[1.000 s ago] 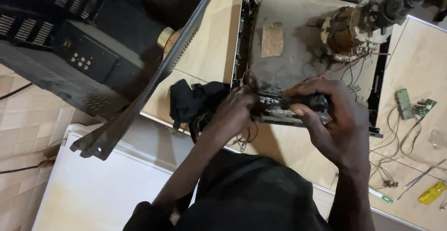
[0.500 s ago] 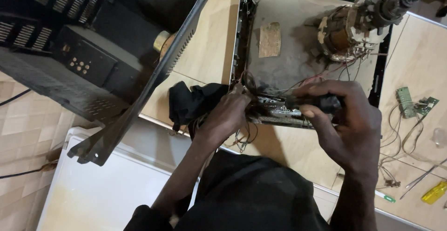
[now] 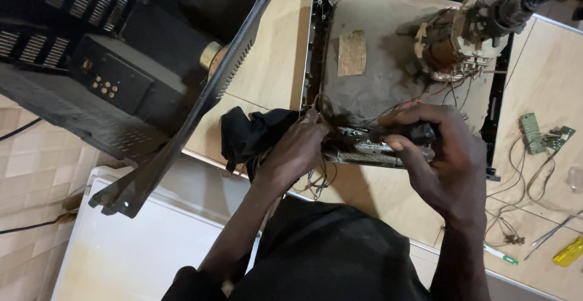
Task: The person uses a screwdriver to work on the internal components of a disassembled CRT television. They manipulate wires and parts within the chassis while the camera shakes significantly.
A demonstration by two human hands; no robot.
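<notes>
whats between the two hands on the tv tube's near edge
In the head view, a metal chassis strip with loose wires lies between the left hand and right hand, along the picture tube.

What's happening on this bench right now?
A person is working on a dusty picture tube lying face down on a wooden table. The left hand pinches wires at the tube's near edge beside a black cloth. The right hand grips a dark part over the metal circuit assembly there. The empty black television casing stands at the left. Small green circuit boards and a yellow-handled screwdriver lie at the right.
</notes>
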